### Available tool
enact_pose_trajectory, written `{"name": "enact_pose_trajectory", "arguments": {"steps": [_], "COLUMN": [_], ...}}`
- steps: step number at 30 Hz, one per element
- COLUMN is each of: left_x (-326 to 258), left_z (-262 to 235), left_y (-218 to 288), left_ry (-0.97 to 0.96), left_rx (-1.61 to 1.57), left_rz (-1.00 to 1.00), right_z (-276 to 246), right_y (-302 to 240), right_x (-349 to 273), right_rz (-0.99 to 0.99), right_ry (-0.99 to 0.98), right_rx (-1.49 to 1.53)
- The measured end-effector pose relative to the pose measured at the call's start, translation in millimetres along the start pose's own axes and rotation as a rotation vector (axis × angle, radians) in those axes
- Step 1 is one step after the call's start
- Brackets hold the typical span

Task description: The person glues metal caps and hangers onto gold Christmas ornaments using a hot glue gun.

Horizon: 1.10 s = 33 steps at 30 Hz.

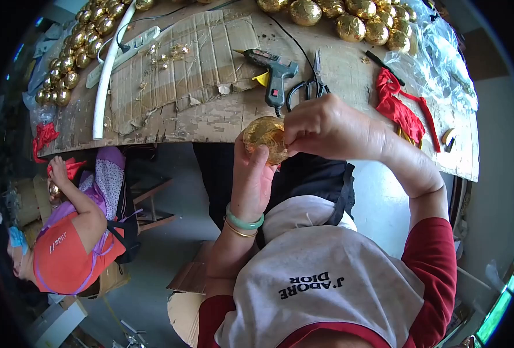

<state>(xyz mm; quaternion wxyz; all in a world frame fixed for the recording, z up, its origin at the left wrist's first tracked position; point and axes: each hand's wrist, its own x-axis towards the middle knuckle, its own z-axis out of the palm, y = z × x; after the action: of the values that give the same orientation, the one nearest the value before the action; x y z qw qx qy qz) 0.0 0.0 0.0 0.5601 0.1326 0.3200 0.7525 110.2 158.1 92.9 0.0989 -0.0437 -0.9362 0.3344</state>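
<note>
- A person, seen from above by a head-worn camera, works at the near edge of a worn wooden surface (222, 119) with both bare hands raised in front of the chest.
- The left hand (251, 177) cradles a gold foil-wrapped ball (264, 139) from below; palm turned up, fingers curled partway around it. This grip is closed on the ball. A green bangle and a thin gold one sit on that wrist.
- The right hand (326, 127) comes in from the right, wrist bent, fingertips pinched against the ball's right side. Its grip is closed on the foil there, as if pressing or smoothing the wrap.
- The ball sits just off the surface's front edge, held in the air between the two hands, touching both.
- As a judgement of progress: many finished gold balls (350, 17) lie in a heap at the far right and another batch (74, 49) at the far left, so much of the work looks done. The ball in hand appears fully covered in foil, and looks close to finished.
- Red ribbon pieces (399, 107) lie at the right, unattached.
- A glue gun (273, 72) and black scissors (310, 86) rest on the surface just beyond the hands, both untouched.
- A torn cardboard sheet (181, 64) and a white tube (109, 69) lie further left.
- Another person in an orange top (66, 255) sits low at the left, separate from this work.
</note>
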Motion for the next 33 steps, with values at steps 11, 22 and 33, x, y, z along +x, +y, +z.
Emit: {"name": "enact_pose_trajectory", "arguments": {"steps": [11, 22, 33], "left_x": [-3.0, -3.1, 12.0], "left_z": [5.1, 1.9, -3.1], "left_y": [-2.4, -2.3, 3.0], "left_ry": [-0.046, -0.109, -0.175], "left_rx": [0.108, -0.055, -0.260], "left_rz": [0.051, 0.102, 0.040], "right_z": [-1.3, -8.8, 12.6], "right_y": [16.8, 0.9, 11.8], "right_x": [2.3, -2.9, -30.3], "right_rz": [0.257, 0.257, 0.195], "right_ry": [-0.267, -0.147, 0.332], "right_rx": [0.454, 0.419, 0.224]}}
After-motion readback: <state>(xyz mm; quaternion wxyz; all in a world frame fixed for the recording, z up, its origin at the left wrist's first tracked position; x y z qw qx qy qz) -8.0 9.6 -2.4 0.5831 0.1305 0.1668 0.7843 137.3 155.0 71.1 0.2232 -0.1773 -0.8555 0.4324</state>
